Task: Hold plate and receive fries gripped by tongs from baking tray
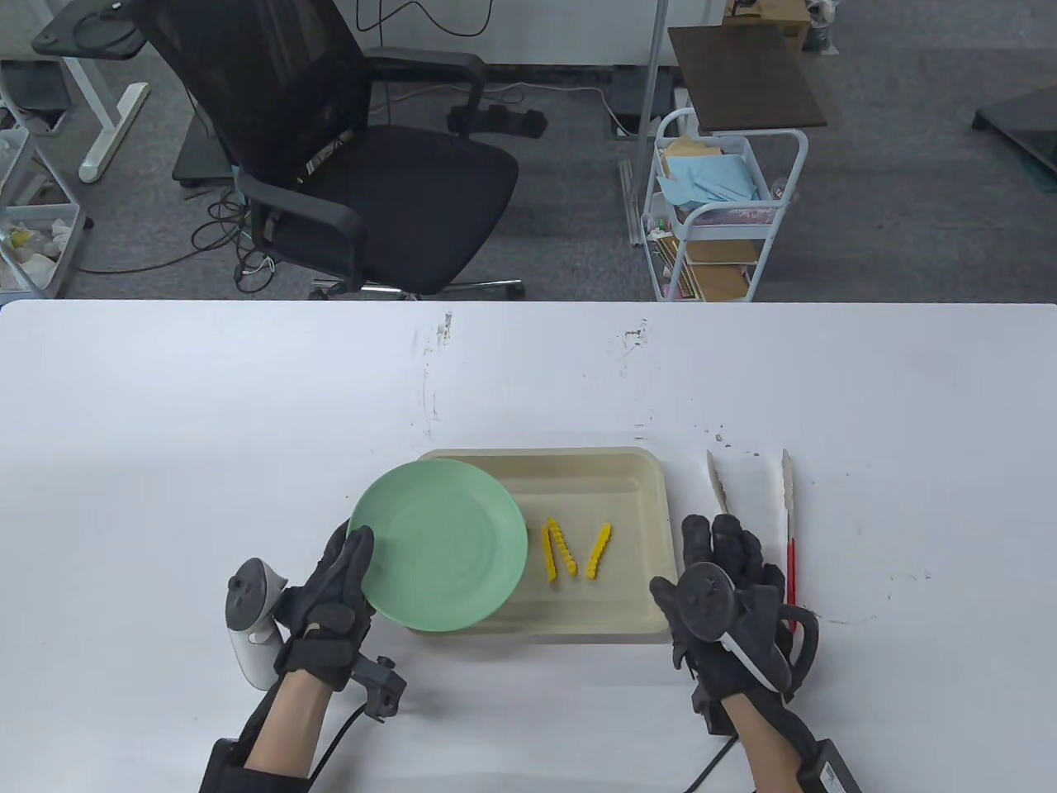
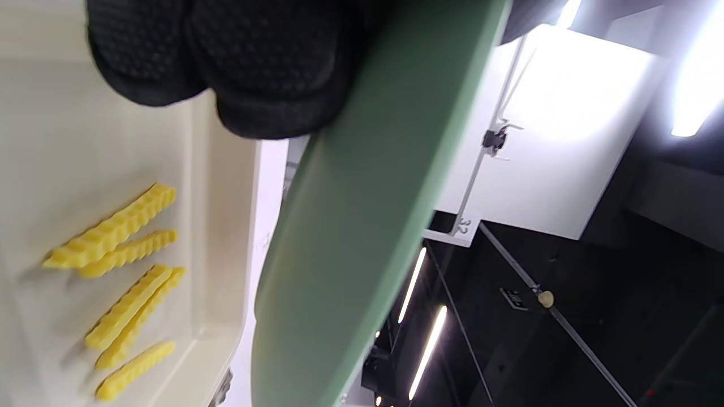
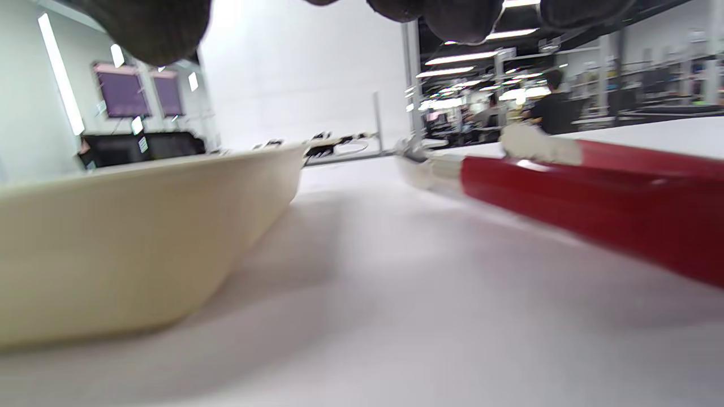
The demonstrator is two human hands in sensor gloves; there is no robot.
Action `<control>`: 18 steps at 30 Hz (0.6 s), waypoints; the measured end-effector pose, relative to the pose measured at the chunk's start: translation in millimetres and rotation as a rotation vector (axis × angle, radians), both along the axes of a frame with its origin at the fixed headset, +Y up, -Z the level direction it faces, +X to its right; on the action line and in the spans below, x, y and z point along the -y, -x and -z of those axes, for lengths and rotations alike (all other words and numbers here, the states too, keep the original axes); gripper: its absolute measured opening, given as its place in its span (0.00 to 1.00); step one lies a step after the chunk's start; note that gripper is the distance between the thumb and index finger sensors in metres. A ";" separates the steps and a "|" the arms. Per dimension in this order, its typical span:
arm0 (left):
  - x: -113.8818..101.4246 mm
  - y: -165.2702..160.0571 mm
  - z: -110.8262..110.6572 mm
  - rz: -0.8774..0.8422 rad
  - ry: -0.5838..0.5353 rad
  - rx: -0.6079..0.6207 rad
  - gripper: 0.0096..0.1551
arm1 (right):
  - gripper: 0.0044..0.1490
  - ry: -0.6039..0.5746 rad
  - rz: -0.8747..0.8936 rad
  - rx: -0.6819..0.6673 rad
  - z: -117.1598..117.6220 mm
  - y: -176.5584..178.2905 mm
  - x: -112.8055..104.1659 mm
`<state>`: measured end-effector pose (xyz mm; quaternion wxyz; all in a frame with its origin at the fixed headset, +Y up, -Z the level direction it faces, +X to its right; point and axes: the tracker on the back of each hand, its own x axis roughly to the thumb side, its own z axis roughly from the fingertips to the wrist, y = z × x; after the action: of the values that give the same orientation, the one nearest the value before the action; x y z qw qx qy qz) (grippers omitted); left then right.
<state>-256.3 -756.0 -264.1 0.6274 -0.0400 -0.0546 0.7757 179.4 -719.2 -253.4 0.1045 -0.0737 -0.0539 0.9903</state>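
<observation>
A light green plate [image 1: 442, 545] is tilted over the left part of the beige baking tray [image 1: 636, 487]. My left hand [image 1: 353, 555] grips the plate's left rim, thumb on top. In the left wrist view the gloved fingers [image 2: 271, 73] press against the plate [image 2: 362, 226]. Several yellow crinkle fries [image 1: 570, 552] lie in the tray and also show in the left wrist view [image 2: 116, 232]. Red-handled metal tongs [image 1: 787, 496] lie on the table right of the tray. My right hand [image 1: 722, 545] hovers, fingers spread, over their handle end. In the right wrist view the tongs [image 3: 594, 186] lie untouched below the fingertips [image 3: 464, 20].
The white table [image 1: 206, 429] extends far to the left and right of the tray. The tray's outer wall [image 3: 141, 237] stands just left of my right hand. A black office chair [image 1: 347, 165] and a white cart [image 1: 718, 215] stand beyond the table's far edge.
</observation>
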 end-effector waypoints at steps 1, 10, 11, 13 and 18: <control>-0.6 0.9 -0.7 -0.001 -0.007 -0.007 0.39 | 0.53 -0.010 0.014 0.020 -0.2 -4.1 -1.4; 0.4 6.4 -2.6 -0.025 -0.017 -0.049 0.38 | 0.42 0.142 0.096 0.235 12.5 -57.6 14.7; 0.6 6.5 -2.5 -0.024 -0.016 -0.051 0.38 | 0.42 0.180 0.071 0.250 14.5 -59.0 18.8; 2.2 6.4 -2.0 -0.031 -0.002 -0.051 0.39 | 0.45 0.290 0.011 0.261 19.1 -60.1 28.6; 5.6 6.3 -0.8 -0.047 0.021 -0.046 0.39 | 0.46 0.354 -0.050 0.299 26.2 -57.4 39.2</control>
<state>-262.6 -761.6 -263.3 0.6096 -0.0272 -0.0330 0.7916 236.8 -758.4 -279.6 0.0561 -0.2354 0.1040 0.9647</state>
